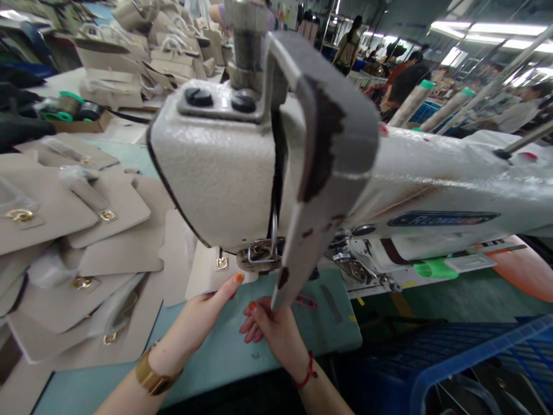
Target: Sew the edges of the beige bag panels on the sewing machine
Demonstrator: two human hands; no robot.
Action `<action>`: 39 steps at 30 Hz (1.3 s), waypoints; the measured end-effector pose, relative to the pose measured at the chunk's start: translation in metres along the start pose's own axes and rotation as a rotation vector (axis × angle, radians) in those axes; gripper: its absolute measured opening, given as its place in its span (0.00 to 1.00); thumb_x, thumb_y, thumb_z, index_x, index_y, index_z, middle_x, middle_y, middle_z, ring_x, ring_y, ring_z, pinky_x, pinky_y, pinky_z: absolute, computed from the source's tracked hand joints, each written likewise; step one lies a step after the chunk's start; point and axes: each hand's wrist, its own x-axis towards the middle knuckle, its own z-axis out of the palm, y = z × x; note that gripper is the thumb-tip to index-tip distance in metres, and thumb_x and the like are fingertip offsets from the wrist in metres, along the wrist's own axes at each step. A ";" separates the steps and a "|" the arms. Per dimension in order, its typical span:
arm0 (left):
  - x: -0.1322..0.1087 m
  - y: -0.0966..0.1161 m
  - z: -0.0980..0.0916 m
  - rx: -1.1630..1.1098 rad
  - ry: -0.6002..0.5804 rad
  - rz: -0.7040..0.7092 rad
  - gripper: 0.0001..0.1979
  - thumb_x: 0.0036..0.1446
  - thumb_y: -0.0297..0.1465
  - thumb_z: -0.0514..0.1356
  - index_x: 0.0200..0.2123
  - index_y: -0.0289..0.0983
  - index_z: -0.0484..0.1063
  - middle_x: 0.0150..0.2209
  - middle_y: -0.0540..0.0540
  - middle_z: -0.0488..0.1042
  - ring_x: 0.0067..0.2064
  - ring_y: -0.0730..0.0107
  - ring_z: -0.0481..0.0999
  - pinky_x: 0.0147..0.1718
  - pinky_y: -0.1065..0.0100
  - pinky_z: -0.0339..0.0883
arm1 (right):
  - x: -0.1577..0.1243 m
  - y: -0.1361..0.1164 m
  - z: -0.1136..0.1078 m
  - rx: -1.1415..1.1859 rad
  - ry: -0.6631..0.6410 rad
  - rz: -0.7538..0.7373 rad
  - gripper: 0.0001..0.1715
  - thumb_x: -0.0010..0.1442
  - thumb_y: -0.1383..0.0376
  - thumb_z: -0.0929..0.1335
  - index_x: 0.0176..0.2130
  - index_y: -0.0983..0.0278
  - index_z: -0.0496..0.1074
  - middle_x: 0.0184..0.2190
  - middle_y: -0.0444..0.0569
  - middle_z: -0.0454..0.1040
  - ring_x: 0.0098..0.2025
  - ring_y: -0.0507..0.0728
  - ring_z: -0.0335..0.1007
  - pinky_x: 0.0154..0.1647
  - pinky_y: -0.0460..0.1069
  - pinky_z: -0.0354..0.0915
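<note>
My left hand [207, 311], with a gold cuff at the wrist, pinches the near edge of a beige bag panel [201, 276]. The thumb lies on top and the other fingers are mostly hidden. A small gold buckle [222, 262] sits on that panel, just left of the presser area of a white sewing machine [216, 173]. My right hand [276, 334] hovers over or rests on the green tabletop [228, 357], holding nothing, its fingers loosely bent and apart. The machine's worn grey lever [319, 173] hides part of it.
Beige panels with gold buckles [108, 215] lie piled on the left, with beige bags [173, 63] behind. Pink-handled snips [306, 301] lie right of my right hand. A blue crate [453, 351] stands at lower right. Thread spools [69, 105] and other people are further back.
</note>
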 end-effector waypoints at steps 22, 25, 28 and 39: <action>0.015 0.025 0.001 0.319 0.080 0.213 0.19 0.52 0.47 0.59 0.33 0.37 0.78 0.34 0.45 0.81 0.51 0.54 0.75 0.56 0.60 0.63 | 0.004 0.029 0.000 -0.106 0.020 0.051 0.16 0.60 0.61 0.62 0.33 0.70 0.72 0.23 0.49 0.75 0.19 0.48 0.68 0.19 0.40 0.58; 0.014 0.026 0.002 0.310 0.074 0.232 0.21 0.53 0.46 0.58 0.39 0.36 0.78 0.40 0.44 0.81 0.52 0.54 0.75 0.55 0.61 0.64 | 0.003 0.027 -0.001 -0.110 0.018 0.046 0.16 0.60 0.60 0.62 0.33 0.70 0.72 0.22 0.49 0.75 0.19 0.48 0.68 0.19 0.40 0.58; 0.013 0.026 0.004 0.304 0.067 0.262 0.23 0.55 0.46 0.57 0.46 0.37 0.76 0.45 0.46 0.79 0.52 0.56 0.75 0.55 0.63 0.65 | 0.003 0.026 -0.001 -0.114 0.008 0.043 0.16 0.61 0.60 0.62 0.33 0.70 0.72 0.22 0.49 0.75 0.19 0.48 0.68 0.18 0.40 0.58; 0.008 0.008 0.015 0.317 0.197 0.197 0.27 0.56 0.48 0.55 0.50 0.36 0.74 0.47 0.44 0.78 0.55 0.52 0.72 0.60 0.57 0.58 | 0.003 0.025 -0.004 -0.156 -0.026 -0.017 0.17 0.63 0.61 0.61 0.32 0.69 0.73 0.23 0.50 0.76 0.20 0.48 0.69 0.19 0.40 0.60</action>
